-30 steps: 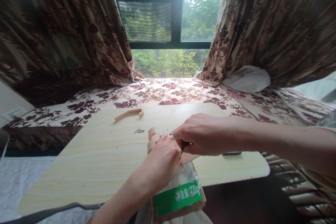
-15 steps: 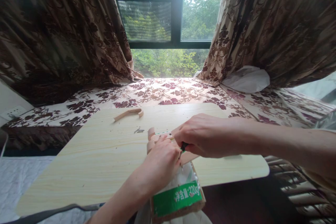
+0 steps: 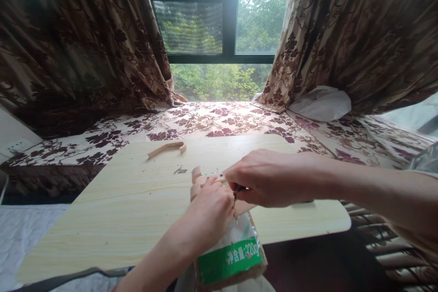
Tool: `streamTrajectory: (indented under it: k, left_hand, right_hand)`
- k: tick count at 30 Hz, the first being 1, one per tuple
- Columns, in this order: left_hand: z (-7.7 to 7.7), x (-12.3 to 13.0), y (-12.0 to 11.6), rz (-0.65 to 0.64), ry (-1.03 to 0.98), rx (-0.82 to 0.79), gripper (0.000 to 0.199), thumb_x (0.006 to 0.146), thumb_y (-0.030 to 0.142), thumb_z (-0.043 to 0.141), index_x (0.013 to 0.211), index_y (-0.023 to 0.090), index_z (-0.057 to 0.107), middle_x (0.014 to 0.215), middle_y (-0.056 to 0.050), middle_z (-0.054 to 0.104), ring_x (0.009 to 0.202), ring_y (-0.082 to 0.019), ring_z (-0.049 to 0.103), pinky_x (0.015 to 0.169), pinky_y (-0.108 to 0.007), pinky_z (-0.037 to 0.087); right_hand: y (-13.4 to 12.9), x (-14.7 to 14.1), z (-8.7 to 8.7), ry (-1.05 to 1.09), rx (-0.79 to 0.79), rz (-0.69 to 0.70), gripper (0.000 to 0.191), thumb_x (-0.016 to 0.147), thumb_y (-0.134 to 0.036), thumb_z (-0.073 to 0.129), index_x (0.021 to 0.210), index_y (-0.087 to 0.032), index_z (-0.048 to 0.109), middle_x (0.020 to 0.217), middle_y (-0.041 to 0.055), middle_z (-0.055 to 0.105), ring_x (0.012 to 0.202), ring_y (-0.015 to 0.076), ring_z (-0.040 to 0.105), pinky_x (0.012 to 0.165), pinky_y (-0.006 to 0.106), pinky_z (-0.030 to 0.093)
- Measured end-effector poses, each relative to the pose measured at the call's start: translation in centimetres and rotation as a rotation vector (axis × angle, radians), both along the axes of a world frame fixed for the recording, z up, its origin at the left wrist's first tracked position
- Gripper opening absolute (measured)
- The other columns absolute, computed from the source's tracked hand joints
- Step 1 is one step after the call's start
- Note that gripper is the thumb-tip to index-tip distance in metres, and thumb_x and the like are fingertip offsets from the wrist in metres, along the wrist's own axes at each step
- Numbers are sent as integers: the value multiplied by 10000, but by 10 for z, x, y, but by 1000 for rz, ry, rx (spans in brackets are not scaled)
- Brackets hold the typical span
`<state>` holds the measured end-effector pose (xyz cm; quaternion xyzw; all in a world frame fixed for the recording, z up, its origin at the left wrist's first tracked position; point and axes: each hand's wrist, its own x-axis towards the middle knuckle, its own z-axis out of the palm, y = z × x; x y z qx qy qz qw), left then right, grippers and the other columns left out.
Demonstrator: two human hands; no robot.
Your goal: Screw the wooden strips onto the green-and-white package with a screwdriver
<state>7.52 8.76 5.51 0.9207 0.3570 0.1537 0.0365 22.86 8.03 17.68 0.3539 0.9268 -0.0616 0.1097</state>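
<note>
My left hand (image 3: 212, 207) is closed over a tan strip with curled ends (image 3: 195, 190), pressing it onto a thick block-like packet (image 3: 230, 259) with a green label. Close beside it, my right hand (image 3: 262, 177) grips a slim tool with a dark handle (image 3: 239, 188); a thin part points down by my left fingers, its kind unclear. Dark holes or studs show on the tan piece beyond my left fingers. My hands hide much of the work. The packet reaches past the near edge of the table (image 3: 137, 210).
Farther back on the table lies another bent tan strip (image 3: 166, 148). Small dark metal pieces (image 3: 180, 170) and crumbs lie near it. A flower-patterned cover (image 3: 219, 118) spreads behind the table, with a whitish plastic bag (image 3: 321, 103) at the back right.
Almost nothing differs. My right hand and the tool have shifted very slightly, while my left hand stays on the tan strip.
</note>
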Motion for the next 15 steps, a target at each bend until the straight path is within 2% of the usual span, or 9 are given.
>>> streamTrajectory:
  k: [3,5,10,13,15]
  left_hand:
    - [-2,0,-1,-10,-16,8,154,798,166,506,726,224,629,845,1,660,865,-173,574,998,-431,322]
    - [-2,2,-1,-11,-22,28,156,806,167,498,723,217,620,847,-7,658,866,-175,580,989,-441,340]
    - [10,-4,-8,-2,-35,122,163,825,185,470,775,230,618,830,-4,656,855,-181,595,982,-475,376]
    - [13,-29,-23,-7,-74,285,225,826,171,455,985,225,605,934,-21,659,919,-166,598,944,-381,449]
    - [5,-47,-36,15,-74,412,278,835,187,477,1097,176,571,1054,-65,645,1005,-172,589,888,-302,490]
  right_hand:
    - [-1,2,-6,52,5,-120,185,810,-223,510,821,-132,671,703,73,668,607,148,543,502,248,294]
    - [-2,2,-8,59,21,-169,193,797,-245,511,816,-142,673,681,67,667,593,152,549,490,247,289]
    - [-4,1,-9,75,25,-148,163,759,-221,508,780,-160,658,753,66,700,654,166,599,513,240,313]
    - [-4,0,-9,68,28,-125,160,761,-215,504,777,-160,653,781,74,708,705,180,626,534,240,331]
    - [-4,0,-8,49,13,-118,161,775,-218,506,787,-155,653,797,86,708,747,186,637,561,237,351]
